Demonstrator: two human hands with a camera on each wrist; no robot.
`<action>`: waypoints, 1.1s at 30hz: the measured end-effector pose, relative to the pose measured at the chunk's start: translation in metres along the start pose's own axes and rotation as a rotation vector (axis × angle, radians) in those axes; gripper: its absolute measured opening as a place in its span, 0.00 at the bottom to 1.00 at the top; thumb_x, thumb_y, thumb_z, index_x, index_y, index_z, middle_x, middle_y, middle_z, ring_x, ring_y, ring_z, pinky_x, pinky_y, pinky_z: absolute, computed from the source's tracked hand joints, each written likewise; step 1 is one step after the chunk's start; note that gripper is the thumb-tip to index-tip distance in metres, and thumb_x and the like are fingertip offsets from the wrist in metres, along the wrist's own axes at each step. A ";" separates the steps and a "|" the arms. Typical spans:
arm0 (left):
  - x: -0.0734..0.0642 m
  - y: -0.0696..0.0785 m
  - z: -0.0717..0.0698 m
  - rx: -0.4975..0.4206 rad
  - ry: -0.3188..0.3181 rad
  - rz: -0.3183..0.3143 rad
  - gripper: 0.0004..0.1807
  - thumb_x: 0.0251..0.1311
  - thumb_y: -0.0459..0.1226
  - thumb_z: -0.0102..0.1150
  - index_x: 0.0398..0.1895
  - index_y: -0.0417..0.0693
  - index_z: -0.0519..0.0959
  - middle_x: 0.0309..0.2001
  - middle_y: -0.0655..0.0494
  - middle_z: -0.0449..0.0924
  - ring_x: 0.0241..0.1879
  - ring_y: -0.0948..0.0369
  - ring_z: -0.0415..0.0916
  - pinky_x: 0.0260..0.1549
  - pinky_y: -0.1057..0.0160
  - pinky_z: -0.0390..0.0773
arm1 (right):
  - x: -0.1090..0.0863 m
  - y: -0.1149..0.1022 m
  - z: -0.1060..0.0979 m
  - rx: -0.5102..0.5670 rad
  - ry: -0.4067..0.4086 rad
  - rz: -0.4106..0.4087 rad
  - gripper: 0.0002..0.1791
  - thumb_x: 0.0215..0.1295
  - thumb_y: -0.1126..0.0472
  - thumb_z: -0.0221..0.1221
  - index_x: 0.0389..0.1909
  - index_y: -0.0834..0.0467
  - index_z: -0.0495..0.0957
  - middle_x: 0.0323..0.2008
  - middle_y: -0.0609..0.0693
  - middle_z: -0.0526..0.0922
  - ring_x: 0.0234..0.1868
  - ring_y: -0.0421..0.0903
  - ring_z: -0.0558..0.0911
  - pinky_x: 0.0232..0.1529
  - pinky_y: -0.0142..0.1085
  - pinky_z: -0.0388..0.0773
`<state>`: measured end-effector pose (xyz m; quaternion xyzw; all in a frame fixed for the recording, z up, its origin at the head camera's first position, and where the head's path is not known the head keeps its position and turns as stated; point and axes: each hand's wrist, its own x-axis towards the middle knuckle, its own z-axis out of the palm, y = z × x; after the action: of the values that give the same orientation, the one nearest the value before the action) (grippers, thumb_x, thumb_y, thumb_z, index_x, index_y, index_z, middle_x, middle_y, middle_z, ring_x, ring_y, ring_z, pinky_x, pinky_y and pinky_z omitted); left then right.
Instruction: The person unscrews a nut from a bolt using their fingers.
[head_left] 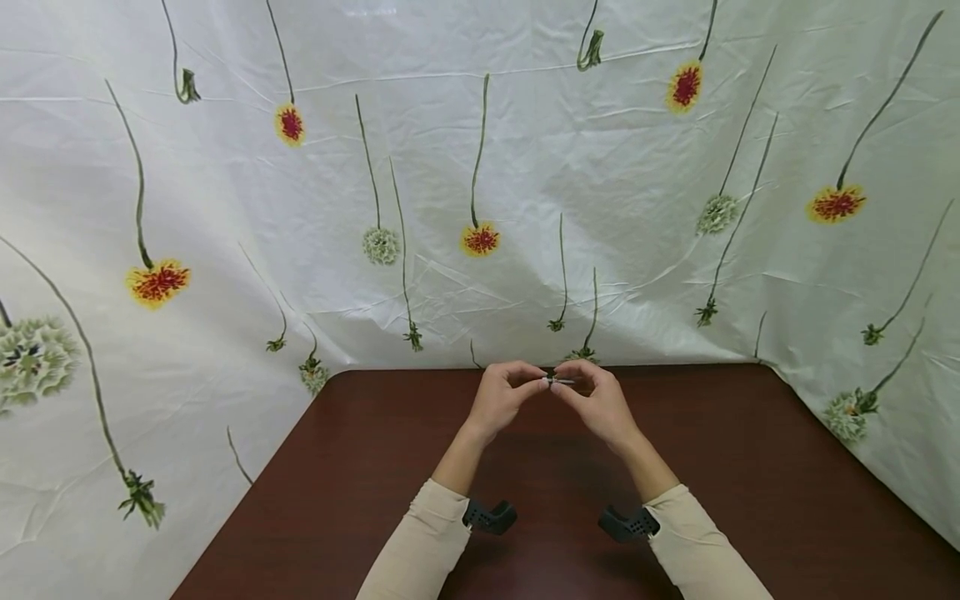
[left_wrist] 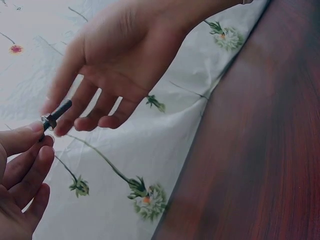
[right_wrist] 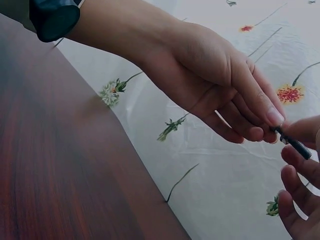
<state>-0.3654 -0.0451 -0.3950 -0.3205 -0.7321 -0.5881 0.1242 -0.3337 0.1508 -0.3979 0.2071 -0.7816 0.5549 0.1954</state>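
Note:
A small dark bolt (left_wrist: 62, 108) with a shiny nut (left_wrist: 49, 121) on it is held up between both hands above the far part of the table. My left hand (head_left: 497, 402) pinches one end of the bolt between thumb and fingers. In the right wrist view, the threaded shaft (right_wrist: 301, 149) points away from the left hand (right_wrist: 195, 70) toward the right hand (right_wrist: 300, 180). Thumb and index finger of my right hand (head_left: 602, 406) close around the nut from either side; its other fingers spread loosely. Fingertips partly hide the nut and the bolt's held end.
Below the hands lies a dark reddish-brown table (head_left: 390, 450) with rounded far corners. A white cloth (head_left: 525, 158) printed with flowers hangs behind it and along both sides. Each wrist wears a black band (head_left: 491, 518), above beige sleeves (head_left: 423, 542).

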 end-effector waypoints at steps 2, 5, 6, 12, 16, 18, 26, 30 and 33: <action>0.000 0.001 0.000 0.006 -0.001 -0.001 0.08 0.65 0.28 0.68 0.44 0.31 0.87 0.43 0.40 0.87 0.45 0.45 0.84 0.44 0.58 0.81 | -0.001 0.000 0.001 -0.013 0.007 0.013 0.13 0.72 0.59 0.67 0.50 0.62 0.84 0.46 0.54 0.86 0.47 0.53 0.83 0.48 0.48 0.78; -0.002 0.008 0.000 0.015 -0.010 -0.002 0.08 0.66 0.26 0.67 0.44 0.28 0.86 0.43 0.38 0.87 0.44 0.43 0.83 0.43 0.60 0.80 | -0.001 -0.001 0.002 -0.023 0.016 0.017 0.11 0.72 0.58 0.66 0.48 0.62 0.86 0.44 0.53 0.87 0.45 0.51 0.83 0.46 0.46 0.78; -0.003 0.013 -0.001 0.014 -0.013 0.000 0.08 0.65 0.26 0.66 0.44 0.27 0.86 0.42 0.37 0.86 0.44 0.42 0.83 0.42 0.61 0.80 | -0.001 -0.001 0.002 -0.015 0.016 0.015 0.10 0.72 0.60 0.66 0.47 0.62 0.86 0.44 0.53 0.87 0.45 0.51 0.83 0.46 0.47 0.78; -0.008 0.035 -0.003 -0.003 -0.016 0.026 0.06 0.65 0.24 0.66 0.42 0.26 0.85 0.41 0.37 0.87 0.42 0.43 0.84 0.42 0.61 0.81 | 0.000 0.000 0.003 0.018 0.012 -0.007 0.12 0.69 0.64 0.68 0.51 0.64 0.84 0.47 0.57 0.86 0.50 0.55 0.84 0.51 0.50 0.77; -0.007 0.031 -0.003 0.011 -0.013 0.019 0.07 0.65 0.25 0.66 0.43 0.27 0.86 0.41 0.38 0.87 0.43 0.44 0.84 0.43 0.59 0.81 | -0.004 -0.013 0.002 -0.002 0.016 0.006 0.13 0.73 0.64 0.64 0.52 0.67 0.83 0.47 0.59 0.86 0.48 0.56 0.83 0.50 0.51 0.77; -0.004 0.021 -0.002 0.018 -0.013 0.004 0.08 0.65 0.26 0.67 0.44 0.28 0.86 0.43 0.39 0.87 0.44 0.44 0.83 0.43 0.58 0.80 | -0.003 -0.014 0.001 -0.017 0.019 0.013 0.12 0.74 0.63 0.63 0.51 0.67 0.84 0.46 0.58 0.86 0.47 0.55 0.82 0.49 0.50 0.77; 0.000 -0.002 0.000 0.000 0.002 0.006 0.07 0.64 0.31 0.70 0.43 0.37 0.89 0.41 0.46 0.88 0.43 0.51 0.84 0.44 0.57 0.81 | 0.000 0.000 0.000 0.007 0.000 0.009 0.12 0.70 0.63 0.68 0.50 0.63 0.84 0.47 0.56 0.86 0.48 0.54 0.83 0.48 0.47 0.78; 0.000 -0.002 -0.001 0.002 0.005 0.016 0.06 0.65 0.32 0.71 0.42 0.39 0.89 0.40 0.50 0.88 0.42 0.55 0.84 0.44 0.56 0.81 | 0.000 -0.001 0.000 -0.005 0.005 0.017 0.13 0.71 0.60 0.67 0.51 0.62 0.85 0.46 0.55 0.86 0.46 0.52 0.83 0.46 0.46 0.78; 0.000 -0.002 -0.001 0.009 0.005 0.015 0.06 0.65 0.33 0.71 0.42 0.39 0.89 0.40 0.50 0.88 0.42 0.55 0.84 0.44 0.56 0.81 | 0.000 0.000 0.000 -0.012 0.006 0.030 0.11 0.72 0.59 0.66 0.49 0.62 0.86 0.44 0.53 0.87 0.45 0.50 0.83 0.46 0.45 0.77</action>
<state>-0.3666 -0.0466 -0.3962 -0.3240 -0.7320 -0.5846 0.1321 -0.3334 0.1509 -0.3979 0.1924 -0.7875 0.5537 0.1904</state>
